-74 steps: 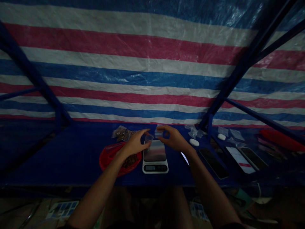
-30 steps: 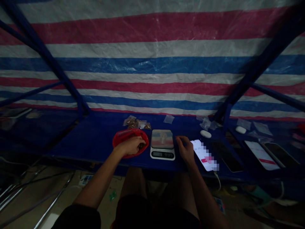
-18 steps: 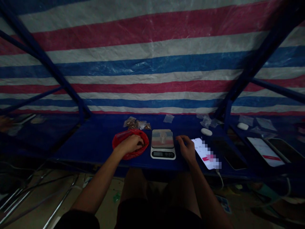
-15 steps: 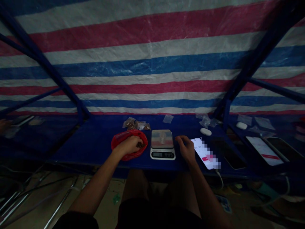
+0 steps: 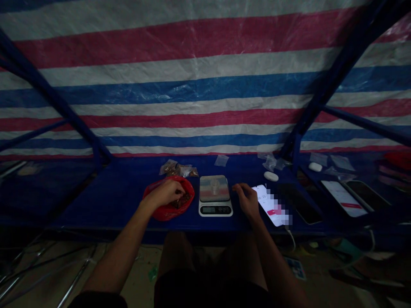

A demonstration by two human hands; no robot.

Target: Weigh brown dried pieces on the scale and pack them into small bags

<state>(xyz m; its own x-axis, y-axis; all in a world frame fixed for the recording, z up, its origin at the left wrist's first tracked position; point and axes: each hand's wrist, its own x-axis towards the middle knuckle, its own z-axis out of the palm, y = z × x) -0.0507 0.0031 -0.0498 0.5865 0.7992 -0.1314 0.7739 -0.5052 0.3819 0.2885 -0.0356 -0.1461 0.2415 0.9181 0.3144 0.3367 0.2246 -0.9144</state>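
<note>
My left hand (image 5: 165,193) reaches into a red plastic bag (image 5: 160,210) of small brown pieces, fingers curled and pinched among them. A small digital kitchen scale (image 5: 214,200) stands just right of the bag, with a little clear cup (image 5: 214,185) on its platform. My right hand (image 5: 245,199) rests on the blue table (image 5: 122,192) between the scale and a lit phone (image 5: 271,205), fingers loosely curled and holding nothing.
Several small filled clear bags (image 5: 178,170) lie behind the red bag, and empty ones (image 5: 221,160) farther back. A white earbud case (image 5: 270,176), more phones (image 5: 343,197) and a blue frame post (image 5: 293,147) are on the right. A striped tarp (image 5: 199,85) hangs behind.
Both hands left the cup above the scale. My left hand went into the red bag and my right dropped to the table beside the phone, whose screen now shows. The view has shifted slightly.
</note>
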